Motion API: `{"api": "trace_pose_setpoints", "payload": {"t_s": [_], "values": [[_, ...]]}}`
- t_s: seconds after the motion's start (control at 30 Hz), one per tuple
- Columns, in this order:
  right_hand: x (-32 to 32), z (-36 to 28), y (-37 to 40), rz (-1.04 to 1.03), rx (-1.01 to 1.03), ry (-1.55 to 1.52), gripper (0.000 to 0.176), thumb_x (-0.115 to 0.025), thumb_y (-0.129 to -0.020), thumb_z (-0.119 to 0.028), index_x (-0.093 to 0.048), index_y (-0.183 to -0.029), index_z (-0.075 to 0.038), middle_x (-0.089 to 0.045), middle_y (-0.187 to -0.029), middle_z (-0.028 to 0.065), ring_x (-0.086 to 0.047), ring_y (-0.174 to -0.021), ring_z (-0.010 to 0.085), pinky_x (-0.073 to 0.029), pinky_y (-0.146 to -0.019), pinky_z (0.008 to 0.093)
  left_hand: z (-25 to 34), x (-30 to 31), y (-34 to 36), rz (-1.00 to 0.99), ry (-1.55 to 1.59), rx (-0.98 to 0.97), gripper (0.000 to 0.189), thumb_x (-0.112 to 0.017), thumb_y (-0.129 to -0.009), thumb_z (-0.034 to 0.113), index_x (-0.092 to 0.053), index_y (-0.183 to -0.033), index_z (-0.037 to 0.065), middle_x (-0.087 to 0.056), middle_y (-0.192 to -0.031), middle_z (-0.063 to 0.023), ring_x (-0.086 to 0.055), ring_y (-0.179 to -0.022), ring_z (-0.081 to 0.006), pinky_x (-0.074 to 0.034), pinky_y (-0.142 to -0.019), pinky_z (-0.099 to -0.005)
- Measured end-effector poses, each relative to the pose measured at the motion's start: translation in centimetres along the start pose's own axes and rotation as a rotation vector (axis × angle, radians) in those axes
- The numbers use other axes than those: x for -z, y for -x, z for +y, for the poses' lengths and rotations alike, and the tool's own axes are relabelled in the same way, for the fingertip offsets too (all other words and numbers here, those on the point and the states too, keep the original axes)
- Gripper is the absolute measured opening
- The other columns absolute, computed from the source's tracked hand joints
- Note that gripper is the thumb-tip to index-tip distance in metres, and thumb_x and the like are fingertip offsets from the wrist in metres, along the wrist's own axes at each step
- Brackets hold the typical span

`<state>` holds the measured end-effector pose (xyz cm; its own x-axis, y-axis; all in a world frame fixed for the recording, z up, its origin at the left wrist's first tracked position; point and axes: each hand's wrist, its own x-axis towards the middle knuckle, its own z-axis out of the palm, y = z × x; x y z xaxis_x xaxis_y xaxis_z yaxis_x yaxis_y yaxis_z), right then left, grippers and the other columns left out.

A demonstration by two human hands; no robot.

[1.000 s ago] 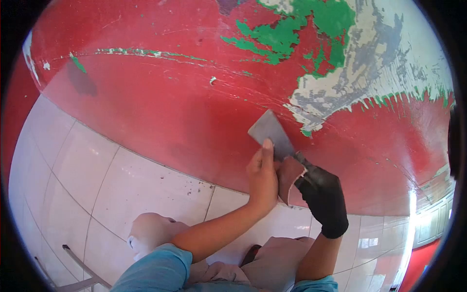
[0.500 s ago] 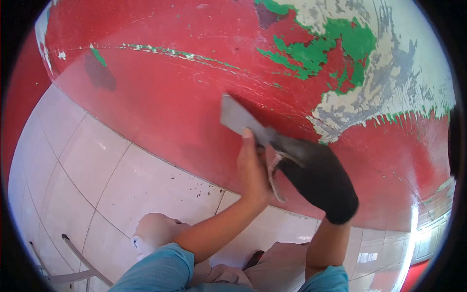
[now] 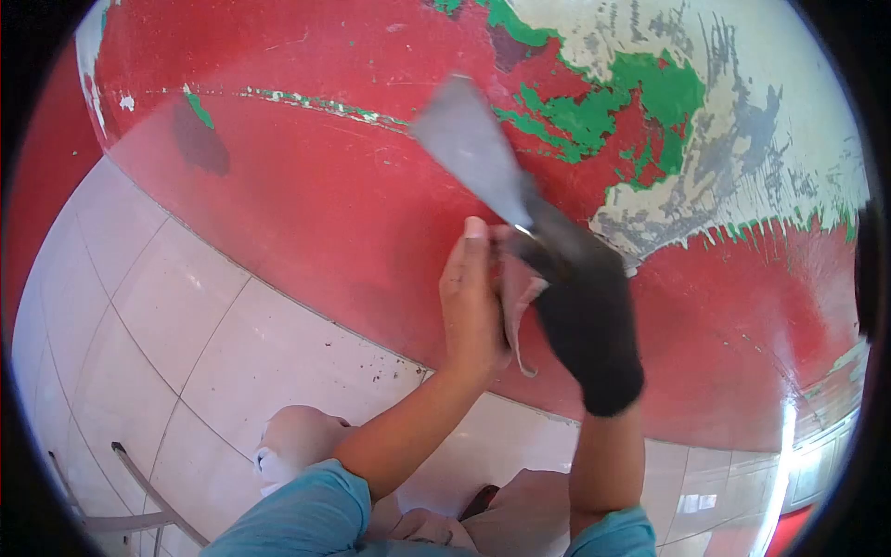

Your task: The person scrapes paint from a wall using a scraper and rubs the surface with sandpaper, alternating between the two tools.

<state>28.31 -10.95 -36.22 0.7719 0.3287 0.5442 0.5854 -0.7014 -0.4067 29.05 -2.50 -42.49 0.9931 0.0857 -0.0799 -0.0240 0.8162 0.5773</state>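
My right hand (image 3: 589, 334), in a black glove, is closed around the handle of a scraper (image 3: 473, 148). The broad metal blade points up and left, over the red painted surface (image 3: 325, 204); it is slightly blurred. My bare left hand (image 3: 471, 306) is just left of the glove, fingers upright and close together. Against its palm is a curled pinkish sheet (image 3: 522, 316) that looks like sandpaper, its lower end hanging free between the two hands.
Peeled areas show green paint (image 3: 659, 93) and a whitish-grey layer (image 3: 742, 139) at upper right. Light floor tiles (image 3: 251, 343) with small dark flakes meet the curved red surface's lower edge. Metal legs (image 3: 139, 501) stand at lower left. My knees are below.
The scraper blade has swung upward, away from my left fingertips. My right hand has shifted left and up, and my left hand has moved slightly left and up with the sheet.
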Motion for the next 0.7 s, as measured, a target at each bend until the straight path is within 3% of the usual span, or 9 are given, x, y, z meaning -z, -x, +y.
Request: {"api": "trace_pose_setpoints", "payload": {"t_s": [0.1,0.17,0.2,0.3,0.33,0.37,0.43,0.57,0.7], "values": [[-1.6,-0.8,-1.5,-0.031,0.172,-0.001,0.026,-0.052,-0.076,-0.009,-0.057,-0.101,0.000,-0.057,-0.075,0.0174,-0.057,-0.073,0.0317,-0.045,-0.066,0.0388,-1.2,0.8,-0.7,-0.058,0.364,-0.103,0.043,-0.039,-0.090,0.044,-0.053,-0.099,0.004,-0.057,-0.091,-0.0059,-0.055,-0.081,-0.0141,-0.045,-0.076,-0.0276],[-1.0,-0.5,-0.8,-0.312,0.286,0.062,0.026,-0.053,-0.077,-0.010,-0.057,-0.100,0.000,-0.058,-0.078,0.0178,-0.057,-0.075,0.0334,-0.045,-0.065,0.0382,-1.6,0.9,0.2,-0.144,0.476,-0.174,0.050,-0.032,-0.091,0.049,-0.053,-0.100,0.004,-0.055,-0.094,-0.0050,-0.052,-0.089,-0.0147,-0.039,-0.084,-0.0276],[-0.3,-0.2,-0.1,-0.309,0.293,0.068,0.026,-0.053,-0.077,-0.010,-0.057,-0.100,0.000,-0.058,-0.078,0.0178,-0.057,-0.075,0.0334,-0.045,-0.065,0.0382,-2.5,1.5,-0.2,-0.078,0.395,-0.168,0.040,-0.039,-0.091,0.042,-0.054,-0.096,0.006,-0.055,-0.090,-0.0015,-0.052,-0.083,-0.0108,-0.042,-0.075,-0.0251],[2.6,0.7,2.9,-0.180,-0.015,-0.018,0.032,-0.055,-0.076,-0.009,-0.056,-0.108,-0.002,-0.059,-0.076,0.0156,-0.057,-0.067,0.0298,-0.045,-0.059,0.0349,-3.0,0.5,0.6,0.101,-0.001,-0.246,0.029,-0.048,-0.089,0.033,-0.056,-0.090,0.006,-0.055,-0.085,0.0011,-0.051,-0.074,-0.0064,-0.042,-0.064,-0.0222],[3.3,0.8,4.0,-0.181,-0.205,-0.064,0.036,-0.056,-0.076,-0.008,-0.055,-0.111,-0.004,-0.060,-0.073,0.0134,-0.058,-0.061,0.0252,-0.045,-0.056,0.0321,-3.4,1.0,0.2,0.028,0.183,-0.145,0.020,-0.055,-0.086,0.025,-0.057,-0.087,0.005,-0.056,-0.080,0.0015,-0.048,-0.067,-0.0027,-0.040,-0.054,-0.0192],[3.9,1.0,4.8,-0.170,-0.187,-0.060,0.036,-0.056,-0.076,-0.008,-0.055,-0.111,-0.004,-0.060,-0.073,0.0134,-0.058,-0.061,0.0252,-0.045,-0.056,0.0321,-3.0,0.6,-0.1,0.014,0.186,-0.161,0.020,-0.055,-0.086,0.025,-0.057,-0.087,0.005,-0.056,-0.080,0.0015,-0.048,-0.067,-0.0027,-0.040,-0.054,-0.0192],[4.7,1.4,6.0,-0.226,-0.661,-0.327,0.041,-0.059,-0.075,-0.009,-0.054,-0.115,-0.006,-0.057,-0.066,0.0061,-0.053,-0.053,0.0133,-0.043,-0.051,0.0263,-2.3,-0.1,-0.4,-0.044,0.189,-0.132,0.019,-0.056,-0.086,0.024,-0.057,-0.090,0.005,-0.056,-0.076,0.0002,-0.049,-0.063,-0.0026,-0.039,-0.051,-0.0189],[6.5,2.7,6.3,-0.268,-0.724,-0.371,0.042,-0.059,-0.075,-0.009,-0.054,-0.117,-0.008,-0.053,-0.061,0.0008,-0.046,-0.050,0.0071,-0.040,-0.047,0.0231,-1.1,0.2,-0.9,-0.082,0.064,-0.046,0.016,-0.057,-0.085,0.020,-0.057,-0.090,0.006,-0.056,-0.074,-0.0001,-0.050,-0.059,-0.0061,-0.040,-0.051,-0.0214],[7.3,4.4,6.9,-0.329,-0.622,-0.417,0.039,-0.056,-0.078,-0.010,-0.050,-0.117,-0.005,-0.052,-0.062,0.0025,-0.047,-0.048,0.0099,-0.039,-0.044,0.0235,1.3,2.1,-2.8,-0.338,-0.580,-0.048,0.016,-0.061,-0.082,0.020,-0.061,-0.081,0.004,-0.056,-0.069,0.0024,-0.049,-0.060,-0.0035,-0.040,-0.054,-0.0206]]}}
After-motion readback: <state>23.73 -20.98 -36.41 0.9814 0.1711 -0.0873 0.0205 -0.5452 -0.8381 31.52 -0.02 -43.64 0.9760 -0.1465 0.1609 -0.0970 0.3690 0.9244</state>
